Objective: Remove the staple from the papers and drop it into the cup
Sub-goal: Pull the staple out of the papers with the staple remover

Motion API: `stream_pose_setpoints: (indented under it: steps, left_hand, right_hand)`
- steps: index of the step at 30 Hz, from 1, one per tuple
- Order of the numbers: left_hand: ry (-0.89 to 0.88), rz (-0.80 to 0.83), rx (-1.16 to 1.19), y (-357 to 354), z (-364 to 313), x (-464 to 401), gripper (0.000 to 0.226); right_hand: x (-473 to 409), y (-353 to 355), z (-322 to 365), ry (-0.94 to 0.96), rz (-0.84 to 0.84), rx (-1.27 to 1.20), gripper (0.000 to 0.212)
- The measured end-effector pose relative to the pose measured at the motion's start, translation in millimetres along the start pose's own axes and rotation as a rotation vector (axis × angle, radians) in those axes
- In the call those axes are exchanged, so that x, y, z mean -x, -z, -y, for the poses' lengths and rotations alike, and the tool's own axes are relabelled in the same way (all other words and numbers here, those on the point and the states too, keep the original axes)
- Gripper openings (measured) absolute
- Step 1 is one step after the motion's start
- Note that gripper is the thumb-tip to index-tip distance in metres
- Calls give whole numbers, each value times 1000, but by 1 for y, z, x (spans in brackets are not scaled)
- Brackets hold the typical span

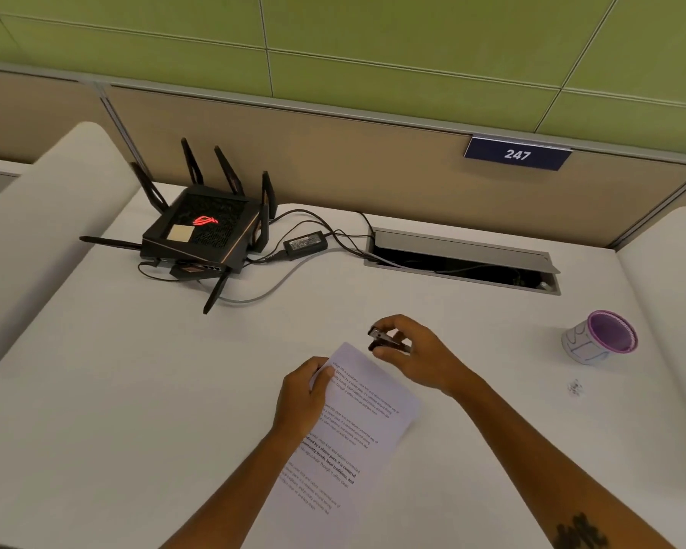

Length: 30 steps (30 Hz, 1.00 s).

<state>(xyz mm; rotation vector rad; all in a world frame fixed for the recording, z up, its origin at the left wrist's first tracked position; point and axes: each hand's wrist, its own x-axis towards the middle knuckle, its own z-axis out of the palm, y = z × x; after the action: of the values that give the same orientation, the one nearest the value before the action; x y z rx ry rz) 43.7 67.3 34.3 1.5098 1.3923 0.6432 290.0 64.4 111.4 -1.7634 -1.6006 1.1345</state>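
Observation:
Printed papers (353,422) lie on the white desk, angled toward me. My left hand (303,394) pinches their upper left edge, thumb on top. My right hand (412,354) grips a black staple remover (387,339), its jaws just above the papers' top corner. The staple itself is too small to make out. A cup (598,338) with a purple rim and inside stands to the right, well apart from both hands.
A black router (203,231) with several antennas, a power brick (305,244) and cables sit at the back left. An open cable tray (460,259) is set into the desk at the back. Small metal bits (575,387) lie in front of the cup.

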Motion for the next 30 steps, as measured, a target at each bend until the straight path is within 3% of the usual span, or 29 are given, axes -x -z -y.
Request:
stream_pose_setpoints:
  steps: [4,13,30]
  left_hand:
    - [-34,-9,-31,7,-1,8,18]
    - [-96,6,-77,21,2,16,23]
    - [-149,60,-49,37,4,11,17]
  right_hand:
    - [-7,-10,20,107,78,329,31]
    - [-7,-28,50,260,152,670,42]
    - [-15,-35,69,302,181,809,38]
